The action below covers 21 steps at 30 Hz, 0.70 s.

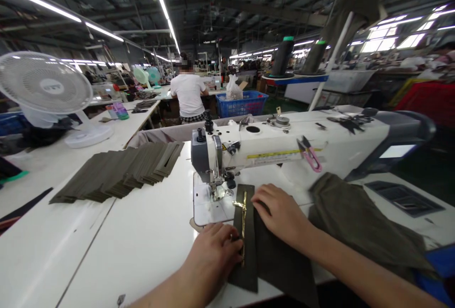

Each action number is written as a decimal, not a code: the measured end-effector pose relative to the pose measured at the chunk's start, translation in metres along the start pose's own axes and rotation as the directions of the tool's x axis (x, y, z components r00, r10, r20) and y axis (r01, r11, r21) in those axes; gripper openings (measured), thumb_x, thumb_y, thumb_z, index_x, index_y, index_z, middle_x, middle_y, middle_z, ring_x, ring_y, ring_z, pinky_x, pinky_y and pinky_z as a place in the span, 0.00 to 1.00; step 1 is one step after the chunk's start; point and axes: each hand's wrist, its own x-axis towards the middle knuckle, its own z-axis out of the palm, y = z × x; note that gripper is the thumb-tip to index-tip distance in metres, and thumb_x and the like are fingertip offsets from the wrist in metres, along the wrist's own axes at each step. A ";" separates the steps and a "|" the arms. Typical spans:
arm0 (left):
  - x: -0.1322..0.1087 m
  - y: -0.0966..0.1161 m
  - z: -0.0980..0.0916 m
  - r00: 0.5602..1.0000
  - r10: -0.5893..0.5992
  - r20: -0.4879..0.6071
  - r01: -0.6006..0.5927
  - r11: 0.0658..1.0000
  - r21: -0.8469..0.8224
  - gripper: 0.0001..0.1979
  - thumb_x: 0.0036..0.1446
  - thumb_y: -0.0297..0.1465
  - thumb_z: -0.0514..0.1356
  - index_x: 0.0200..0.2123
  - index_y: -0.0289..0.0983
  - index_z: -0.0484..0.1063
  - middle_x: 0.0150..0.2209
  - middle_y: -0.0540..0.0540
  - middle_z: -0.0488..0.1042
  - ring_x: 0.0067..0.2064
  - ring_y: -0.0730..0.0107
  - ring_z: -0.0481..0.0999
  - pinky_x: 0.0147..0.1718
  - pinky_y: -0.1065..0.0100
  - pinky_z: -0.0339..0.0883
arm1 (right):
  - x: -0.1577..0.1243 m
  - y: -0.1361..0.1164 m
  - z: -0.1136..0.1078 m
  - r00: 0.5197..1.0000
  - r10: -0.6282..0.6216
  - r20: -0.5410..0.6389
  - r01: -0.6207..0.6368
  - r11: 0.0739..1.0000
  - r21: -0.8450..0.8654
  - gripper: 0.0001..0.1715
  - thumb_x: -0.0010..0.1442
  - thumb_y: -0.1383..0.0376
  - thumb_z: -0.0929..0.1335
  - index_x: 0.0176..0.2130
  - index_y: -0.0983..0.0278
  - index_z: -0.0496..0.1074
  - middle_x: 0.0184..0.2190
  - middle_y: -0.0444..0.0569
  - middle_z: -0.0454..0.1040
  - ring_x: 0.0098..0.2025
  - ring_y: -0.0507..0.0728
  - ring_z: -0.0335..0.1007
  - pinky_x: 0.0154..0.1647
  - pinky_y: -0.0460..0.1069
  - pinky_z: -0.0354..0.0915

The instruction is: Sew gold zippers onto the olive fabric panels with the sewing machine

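Note:
A narrow dark olive fabric piece (250, 241) lies to the right of the needle area, with a gold-toothed zipper (244, 222) running along its middle. At the upper part of the zipper a gold pull sticks out to the left. Curled at the lower left edge of this piece, my left hand (213, 258) grips it beside the zipper teeth. My right hand (282, 211) pinches the upper right edge with thumb and fingers. Under my right wrist spreads a larger dark fabric panel (284, 260). The sewing machine (263, 142) stands just beyond both hands.
A fanned stack of olive fabric pieces (117, 170) lies on the left of the table. Pink-handled thread snips (312, 156) rest against the machine arm. Crumpled olive fabric (351, 213) sits at right. A white fan (50, 85) stands left; a person in white (189, 92) is ahead.

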 end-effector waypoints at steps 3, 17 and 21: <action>-0.004 0.012 0.015 0.999 -0.044 0.020 0.043 0.999 0.029 0.11 0.48 0.28 0.63 0.38 0.38 0.71 0.35 0.45 0.71 0.33 0.64 0.69 0.29 0.64 0.67 | 0.022 -0.010 0.011 0.999 0.019 0.051 -0.021 0.999 0.033 0.09 0.51 0.64 0.69 0.34 0.65 0.70 0.34 0.51 0.69 0.39 0.60 0.64 0.41 0.55 0.61; -0.014 0.013 -0.016 0.983 0.058 0.177 -0.034 0.990 -0.138 0.40 0.45 0.51 0.60 0.56 0.35 0.57 0.55 0.33 0.62 0.56 0.49 0.61 0.51 0.51 0.59 | -0.060 -0.004 -0.024 0.985 -0.171 0.027 0.169 0.985 0.041 0.24 0.45 0.52 0.71 0.37 0.65 0.69 0.41 0.57 0.71 0.43 0.63 0.66 0.42 0.57 0.64; -0.009 0.005 -0.011 0.964 0.122 0.237 -0.090 0.986 -0.144 0.34 0.51 0.48 0.58 0.56 0.36 0.58 0.58 0.35 0.60 0.60 0.53 0.56 0.57 0.48 0.49 | -0.097 -0.003 -0.006 0.917 -0.375 0.138 0.394 0.906 -0.156 0.39 0.47 0.63 0.71 0.56 0.74 0.59 0.57 0.66 0.57 0.59 0.69 0.50 0.55 0.63 0.56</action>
